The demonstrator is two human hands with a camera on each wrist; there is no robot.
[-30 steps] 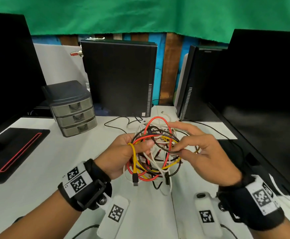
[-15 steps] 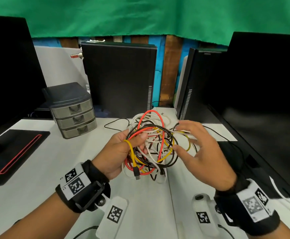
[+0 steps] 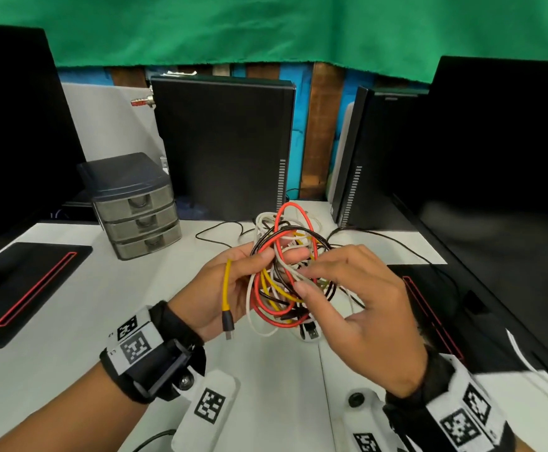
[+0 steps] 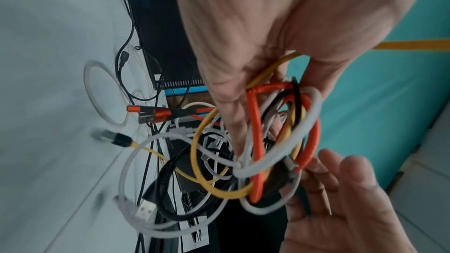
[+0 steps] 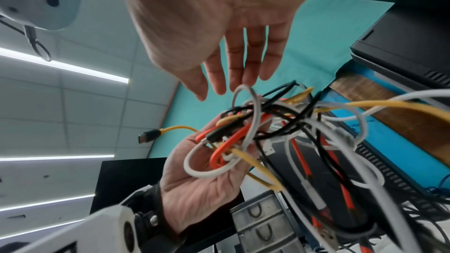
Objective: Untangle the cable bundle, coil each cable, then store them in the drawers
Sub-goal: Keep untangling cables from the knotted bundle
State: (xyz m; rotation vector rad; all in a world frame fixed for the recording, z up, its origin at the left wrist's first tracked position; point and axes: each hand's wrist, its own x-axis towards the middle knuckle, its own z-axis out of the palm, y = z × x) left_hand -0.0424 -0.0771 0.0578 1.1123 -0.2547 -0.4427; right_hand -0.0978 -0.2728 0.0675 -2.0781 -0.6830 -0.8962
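My left hand grips a tangled cable bundle of red, white, yellow and black cables, held above the white table. A yellow cable with a dark USB plug hangs over that hand's thumb side. My right hand is close in front of the bundle, its straight fingers reaching to a white loop without closing on anything. From the left wrist, the left hand has the bundle looped over its fingers. The grey three-drawer unit stands at the back left, drawers closed.
Two black computer towers stand behind the bundle, with a dark monitor on the right. Black pads with a red line lie left and right. Thin black wires trail across the table's back.
My right hand let go of the bundle, opened, and now reaches back to its front with straight fingers. The yellow plug end swung over to the left of my left hand.
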